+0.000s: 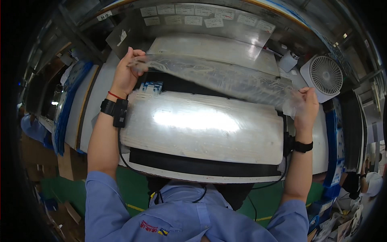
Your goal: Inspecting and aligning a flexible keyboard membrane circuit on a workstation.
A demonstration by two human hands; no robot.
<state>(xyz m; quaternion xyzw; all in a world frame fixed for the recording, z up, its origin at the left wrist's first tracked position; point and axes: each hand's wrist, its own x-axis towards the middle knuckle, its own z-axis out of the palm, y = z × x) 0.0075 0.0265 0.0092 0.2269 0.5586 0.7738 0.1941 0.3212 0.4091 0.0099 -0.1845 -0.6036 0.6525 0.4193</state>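
Note:
A long strip of clear plastic film (225,78) stretches between my two hands above the far side of the work table. My left hand (131,70) pinches one end of it at the far left. The other end is gripped by my right hand (307,105), lower and toward the right, where the film bunches up by the fingers. Below the film a stack of shiny silver sheets (201,139) lies flat on a black mat (193,163). Several small blue-and-white packets (151,87) sit at the stack's far left corner, near my left wrist.
At the far right stand a white fan (325,76) and a white bottle (288,61). A metal back panel (225,34) carries several paper labels. Blue-edged sheets (72,105) stand to the left, with dark stacked sheets (352,129) on the right. A cable (125,159) hangs near my left forearm.

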